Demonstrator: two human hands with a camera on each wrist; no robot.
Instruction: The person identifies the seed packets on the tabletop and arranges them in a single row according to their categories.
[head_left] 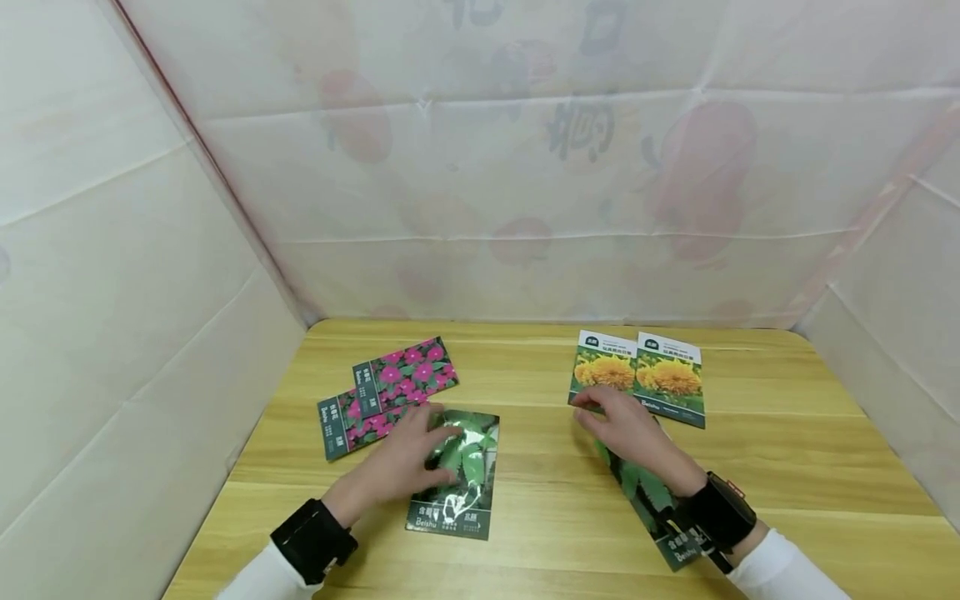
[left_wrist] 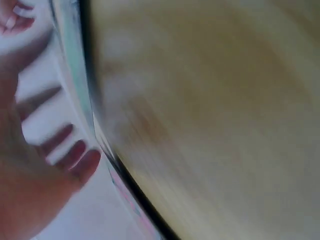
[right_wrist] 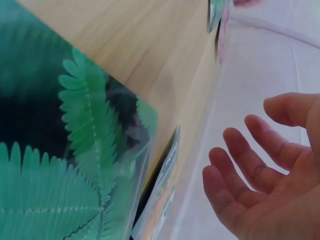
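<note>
My left hand hovers with spread, slightly bent fingers over the left edge of a green leaf seed packet. In the left wrist view its fingers hold nothing. Up and left of it, two pink flower seed packets overlap each other. My right hand is above a second leaf packet, which lies slanted and partly hidden under the hand and wrist. Loosely bent fingers and a free thumb show in the right wrist view. Just beyond the fingertips, two yellow flower packets lie side by side.
All the packets lie on a wood-grain table. Pale sheeting rises behind the table's far edge, with more sheeting on the left and right. Each wrist wears a black strapped device.
</note>
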